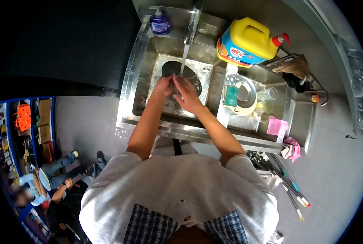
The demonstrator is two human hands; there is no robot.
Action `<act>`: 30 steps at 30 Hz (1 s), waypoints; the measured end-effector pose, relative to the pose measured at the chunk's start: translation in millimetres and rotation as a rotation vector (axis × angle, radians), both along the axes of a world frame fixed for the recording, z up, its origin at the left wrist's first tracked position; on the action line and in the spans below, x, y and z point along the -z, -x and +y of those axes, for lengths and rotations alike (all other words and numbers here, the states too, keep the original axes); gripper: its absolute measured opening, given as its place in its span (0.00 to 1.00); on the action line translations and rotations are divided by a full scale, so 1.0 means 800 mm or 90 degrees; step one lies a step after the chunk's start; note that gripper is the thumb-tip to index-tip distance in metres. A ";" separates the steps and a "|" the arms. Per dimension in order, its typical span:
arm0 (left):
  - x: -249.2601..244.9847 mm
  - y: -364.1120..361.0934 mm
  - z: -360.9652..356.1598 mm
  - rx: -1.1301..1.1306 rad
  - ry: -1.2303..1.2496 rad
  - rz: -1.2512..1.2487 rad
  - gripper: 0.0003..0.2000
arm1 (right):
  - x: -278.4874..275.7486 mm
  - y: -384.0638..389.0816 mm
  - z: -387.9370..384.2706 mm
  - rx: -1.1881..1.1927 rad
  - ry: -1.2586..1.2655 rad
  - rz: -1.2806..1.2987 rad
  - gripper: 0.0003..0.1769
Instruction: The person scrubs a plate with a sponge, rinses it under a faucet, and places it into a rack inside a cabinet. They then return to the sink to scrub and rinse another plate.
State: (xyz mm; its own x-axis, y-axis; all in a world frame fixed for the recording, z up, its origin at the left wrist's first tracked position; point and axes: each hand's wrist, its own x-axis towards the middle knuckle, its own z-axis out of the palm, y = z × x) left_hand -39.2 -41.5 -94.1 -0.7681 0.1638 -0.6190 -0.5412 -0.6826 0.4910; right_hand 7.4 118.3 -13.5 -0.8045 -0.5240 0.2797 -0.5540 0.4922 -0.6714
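Observation:
A dark, round, shallow thing (174, 68), perhaps a pan or plate, lies in the left sink basin (149, 61). A stream of water from the tap (192, 26) falls onto it. Over its near edge, my left hand (164, 86) has its fingers bent in; what they hold, if anything, is hidden. My right hand (186, 94), wearing a ring, has its fingers stretched out and its thumb apart. The fingertips of both hands meet or nearly meet over the dark thing, close to the water stream.
Behind the basin stands a purple soap bottle (160, 23). A yellow jug (246, 42) with a red pump is on the right. The right basin holds a green sponge (230, 96), a round dish (250, 95), clear cups (267, 94) and a pink cloth (276, 125). Two people sit at lower left.

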 end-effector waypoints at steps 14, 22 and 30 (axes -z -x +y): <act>-0.031 -0.020 -0.009 -0.064 -0.046 0.043 0.25 | 0.114 0.102 -0.004 0.214 -0.037 -0.272 0.29; -0.063 -0.015 -0.009 -0.080 -0.064 0.109 0.26 | 0.073 0.074 -0.020 0.112 -0.006 0.076 0.17; -0.113 -0.022 -0.023 -0.072 0.000 0.027 0.30 | 0.070 0.093 0.002 0.288 0.242 -0.163 0.31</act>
